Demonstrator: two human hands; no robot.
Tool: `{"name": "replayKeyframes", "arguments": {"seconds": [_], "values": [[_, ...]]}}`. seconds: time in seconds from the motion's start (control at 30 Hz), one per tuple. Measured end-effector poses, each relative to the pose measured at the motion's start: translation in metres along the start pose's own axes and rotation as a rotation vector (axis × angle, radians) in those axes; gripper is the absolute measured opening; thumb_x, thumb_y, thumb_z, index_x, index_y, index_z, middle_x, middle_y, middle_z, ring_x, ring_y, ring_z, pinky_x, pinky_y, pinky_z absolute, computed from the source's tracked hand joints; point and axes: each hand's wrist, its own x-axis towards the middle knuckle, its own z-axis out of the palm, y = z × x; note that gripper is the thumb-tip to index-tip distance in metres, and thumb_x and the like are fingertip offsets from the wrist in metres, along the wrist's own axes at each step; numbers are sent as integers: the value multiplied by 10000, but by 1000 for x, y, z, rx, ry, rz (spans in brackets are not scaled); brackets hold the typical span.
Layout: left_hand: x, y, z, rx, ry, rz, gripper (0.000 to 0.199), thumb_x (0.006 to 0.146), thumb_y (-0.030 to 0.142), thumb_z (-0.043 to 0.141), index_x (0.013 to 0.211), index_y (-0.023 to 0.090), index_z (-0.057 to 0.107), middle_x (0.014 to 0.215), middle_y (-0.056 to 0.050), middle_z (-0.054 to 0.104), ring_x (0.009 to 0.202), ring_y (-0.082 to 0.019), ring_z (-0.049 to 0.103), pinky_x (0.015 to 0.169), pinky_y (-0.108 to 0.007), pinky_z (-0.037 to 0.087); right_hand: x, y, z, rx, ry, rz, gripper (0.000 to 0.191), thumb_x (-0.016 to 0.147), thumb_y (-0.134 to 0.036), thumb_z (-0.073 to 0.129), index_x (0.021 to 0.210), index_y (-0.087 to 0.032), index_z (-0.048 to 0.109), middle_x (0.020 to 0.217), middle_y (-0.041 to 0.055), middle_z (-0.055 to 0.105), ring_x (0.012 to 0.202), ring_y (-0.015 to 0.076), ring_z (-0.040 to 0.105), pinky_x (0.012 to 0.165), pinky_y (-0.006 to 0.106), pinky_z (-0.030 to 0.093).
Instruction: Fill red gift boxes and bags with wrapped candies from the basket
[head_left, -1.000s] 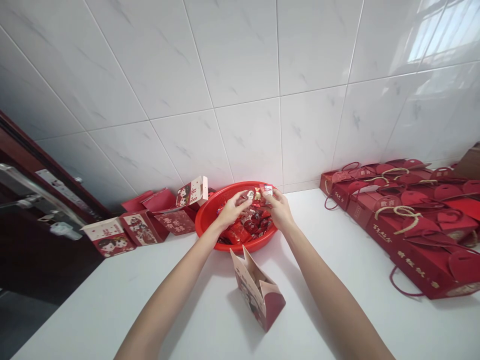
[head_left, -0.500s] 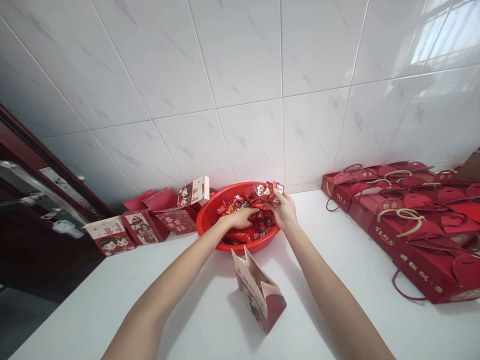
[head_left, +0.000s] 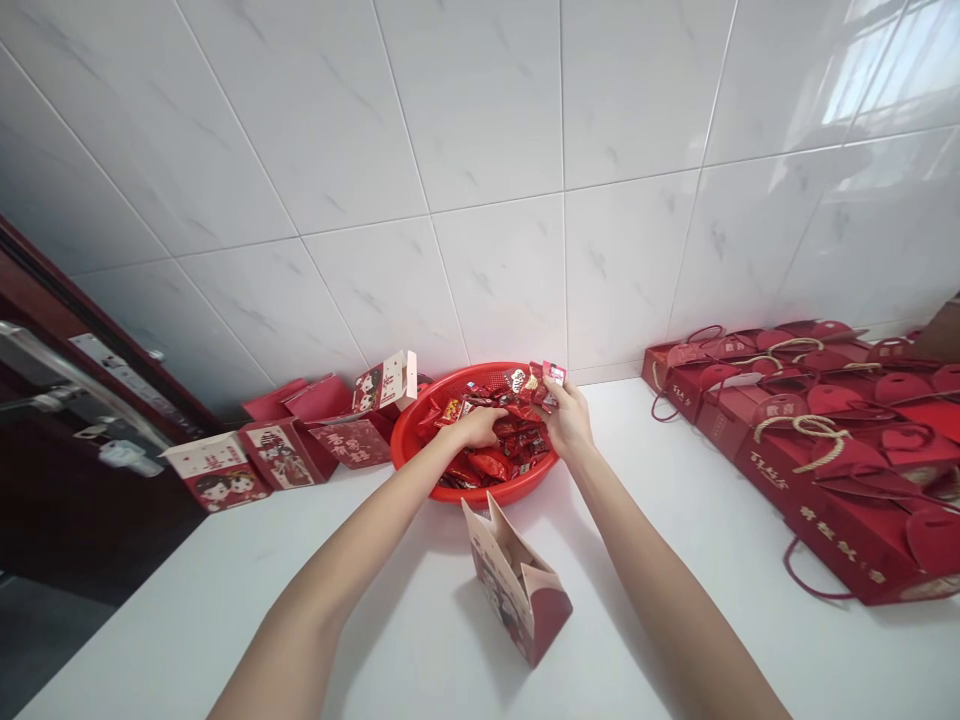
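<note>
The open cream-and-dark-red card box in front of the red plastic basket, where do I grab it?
Probably low on the two long sides of the card box, coming from left and right. It stands upright with those sides close together, while its top gapes open and the thin upper edges might bend.

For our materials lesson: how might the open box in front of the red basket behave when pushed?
The open box is probably light, since its walls look like thin card. Its raised flaps, being unfastened, would likely bend.
</note>
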Motion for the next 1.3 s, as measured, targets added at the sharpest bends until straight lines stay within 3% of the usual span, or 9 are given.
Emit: {"name": "replayKeyframes", "arguments": {"seconds": [0.2,0.3,0.4,0.53,0.63,0.83,0.93,1.1,1.3], "values": [[5,13,7,30,26,-14,464,634,86,712,1084,194,746,1124,-142,751,1074,-358,683,926,-376,508,1,3,-1,-29,-5,-12,259,632,-314,837,774,-214,645,723,-39,704,681,136,640,612,247,528],[2,18,5,-4,53,8,297,672,76,677,920,209,772,1013,-99,773,985,-310,705,907,-352,506,1,2,-1,-37,-13,-9,269,632,-319,840,795,-217,652,738,-39,712,684,135,646,617,243,525],[-7,18,-4,-63,96,27,168,805,181,613,880,196,762,871,-64,767,875,-249,711,846,-312,518,0,1,1,-14,2,4,247,625,-293,828,788,-213,660,740,-36,718,684,135,645,621,244,526],[-29,17,-14,-527,257,99,310,908,352,520,982,139,733,909,-80,756,821,-221,695,750,-303,543,2,-1,2,29,-1,36,208,630,-256,802,781,-211,666,729,-33,716,703,151,648,643,270,543],[-51,24,-17,-870,358,162,344,838,446,636,967,141,732,954,-69,751,868,-216,683,802,-317,550,3,-4,1,67,-12,130,150,648,-207,772,711,-213,636,678,-40,698,693,153,646,668,277,548],[-96,48,-20,-1180,593,99,448,691,518,794,940,149,746,953,-66,755,833,-206,681,808,-335,564,-2,-16,6,108,-144,300,122,710,-168,736,702,-216,624,649,-43,683,663,132,655,753,286,574],[-128,55,-27,-1151,635,131,421,674,518,812,881,154,758,858,-58,749,785,-207,673,777,-336,564,-9,-26,11,104,-189,307,101,734,-174,725,735,-218,634,706,-35,702,694,137,665,754,290,576],[-182,65,-39,-837,538,335,188,805,376,742,844,195,775,854,-63,734,828,-210,664,800,-329,544,-25,-42,22,130,-263,312,88,746,-159,711,791,-205,651,769,-26,718,732,137,655,723,271,557],[-193,80,-38,-593,385,359,198,903,342,621,909,229,783,1049,-85,717,997,-234,650,930,-369,524,-39,-53,32,76,-275,258,75,756,-169,711,769,-203,646,736,-33,699,736,134,638,715,257,536]]}}
